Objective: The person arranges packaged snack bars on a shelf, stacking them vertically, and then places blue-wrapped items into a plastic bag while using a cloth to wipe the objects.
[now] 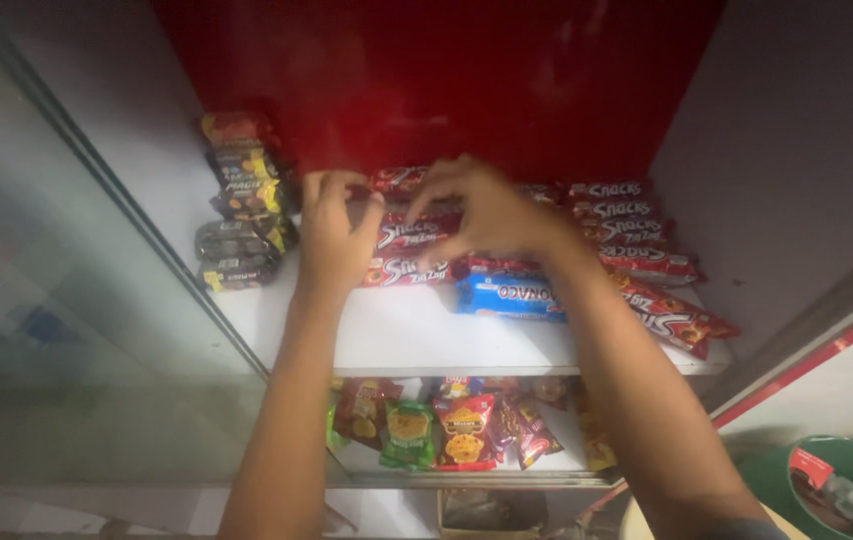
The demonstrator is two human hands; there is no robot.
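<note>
Red biscuit packets (pixel 414 240) lie stacked at the centre of the frame, on the white upper shelf (pixel 416 335) against the red back wall (pixel 446 80). My left hand (pixel 336 232) sits at the stack's left end, fingers (pixel 318 190) curled down onto the top packet, touching it; can't tell if it's a real grip. My right hand (pixel 491 212) is spread over the middle of the stack, fingers (pixel 436 185) bent and splayed, tips on the packets, not closed around anything that I can see. Blue biscuit packet (pixel 506 296) lies just below the right hand, at the front of the stack, touching the red ones. More red packets (pixel 631 225) are piled to the right of centre, one long packet (pixel 674 318) angled out near the shelf's right front corner. Dark packet stack (pixel 241 200) at upper left of the shelf, apart from the hands. Lower shelf (pixel 466 462) at bottom centre holds small snack bags (pixel 461 430), green, red and yellow. Glass panel (pixel 56 300) runs down the left side. Green bowl (pixel 841 485) at lower right corner.
</note>
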